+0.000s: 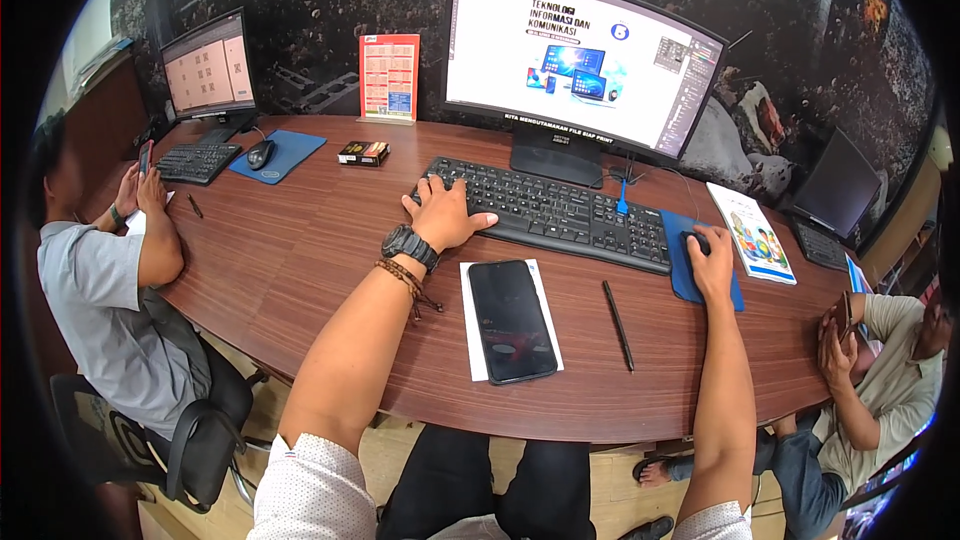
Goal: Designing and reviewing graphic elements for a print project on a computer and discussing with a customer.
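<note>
My left hand (443, 214) rests with spread fingers on the left end of a black keyboard (560, 208). A dark watch (410, 245) and a beaded bracelet circle that wrist. To the right, my right hand (712, 258) curls over a black computer mouse (692, 242), partly hidden under the fingers, on a blue mouse pad (682, 275). Behind the keyboard stands a wide monitor (500, 50) showing a design page with pictures of computers. Between my forearms lie a dark-screened smartphone (512, 320) on white paper (473, 345) and a black stylus-like pen (618, 326).
The brown desk (300, 270) also bears a small box (363, 154), a red sign (389, 78), a booklet (752, 232) and a second monitor (208, 68) with keyboard and mouse. One person (120, 290) sits at left, another (880, 370) at right, each holding a phone. A dark laptop-like screen (838, 185) stands far right.
</note>
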